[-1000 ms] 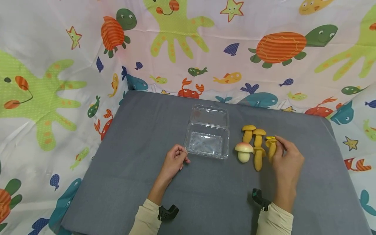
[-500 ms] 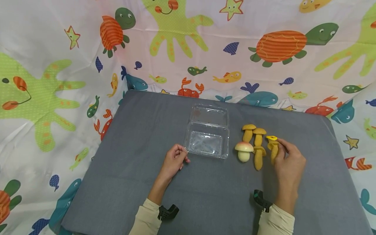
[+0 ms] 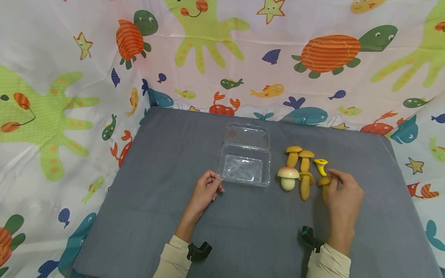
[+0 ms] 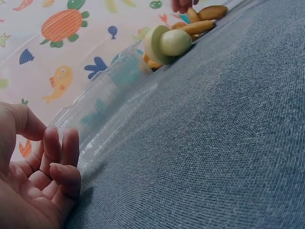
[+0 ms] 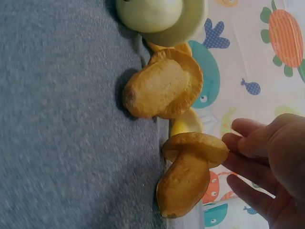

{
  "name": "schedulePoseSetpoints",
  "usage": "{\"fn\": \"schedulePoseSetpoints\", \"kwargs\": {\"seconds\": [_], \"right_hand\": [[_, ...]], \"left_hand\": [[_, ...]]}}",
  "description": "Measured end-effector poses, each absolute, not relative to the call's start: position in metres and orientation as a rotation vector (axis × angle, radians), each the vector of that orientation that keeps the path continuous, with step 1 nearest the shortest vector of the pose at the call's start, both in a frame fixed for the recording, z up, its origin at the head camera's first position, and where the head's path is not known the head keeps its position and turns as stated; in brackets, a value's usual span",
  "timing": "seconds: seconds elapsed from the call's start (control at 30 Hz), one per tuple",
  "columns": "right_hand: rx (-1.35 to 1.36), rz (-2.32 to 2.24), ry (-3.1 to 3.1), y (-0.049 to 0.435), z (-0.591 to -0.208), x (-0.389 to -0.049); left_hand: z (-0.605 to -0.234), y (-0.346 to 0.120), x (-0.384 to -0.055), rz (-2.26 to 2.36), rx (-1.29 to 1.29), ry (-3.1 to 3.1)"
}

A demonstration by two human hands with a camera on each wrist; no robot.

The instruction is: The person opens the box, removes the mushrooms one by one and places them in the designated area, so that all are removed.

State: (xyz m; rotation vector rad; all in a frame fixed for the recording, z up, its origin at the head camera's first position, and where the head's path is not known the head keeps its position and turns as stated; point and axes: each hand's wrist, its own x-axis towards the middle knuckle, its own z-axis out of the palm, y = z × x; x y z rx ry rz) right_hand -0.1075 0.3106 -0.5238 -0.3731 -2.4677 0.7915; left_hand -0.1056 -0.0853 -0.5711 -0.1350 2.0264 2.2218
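Note:
My right hand [image 3: 345, 195] is at the right of the table, its fingertips at the cap edge of a tan toy mushroom [image 5: 188, 176], which it appears to pinch. The hand partly covers that mushroom in the head view. Just beyond lies a bright yellow trumpet-shaped toy mushroom [image 3: 320, 165]. Left of it are several more tan toy mushrooms [image 3: 305, 187] and a fat cream one with a pinkish cap [image 3: 288, 178]. My left hand [image 3: 208, 187] rests loosely curled, holding nothing, by the near left corner of a clear plastic clamshell box [image 3: 244, 165].
The clamshell's lid [image 3: 247, 135] lies open toward the back, with nothing inside the box. A grey cloth [image 3: 163, 166] covers the table. Behind and beside it hangs a white curtain [image 3: 205, 87] with printed sea animals.
My right hand has drawn the tan mushroom slightly toward me and right, uncovering the yellow trumpet-shaped one. My left hand and the box stay put.

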Motion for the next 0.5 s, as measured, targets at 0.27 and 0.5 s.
{"fn": "schedulePoseSetpoints", "kwargs": {"seconds": [0.27, 0.5], "right_hand": [[-0.418, 0.779, -2.518, 0.3142, -0.5228, -0.1037], [-0.440, 0.784, -2.559, 0.3168, -0.5259, -0.1020]], "left_hand": [[-0.5713, -0.0853, -0.1053, 2.236, -0.129, 2.018], [-0.5706, -0.0846, -0.1048, 2.245, -0.123, 2.013]]}}
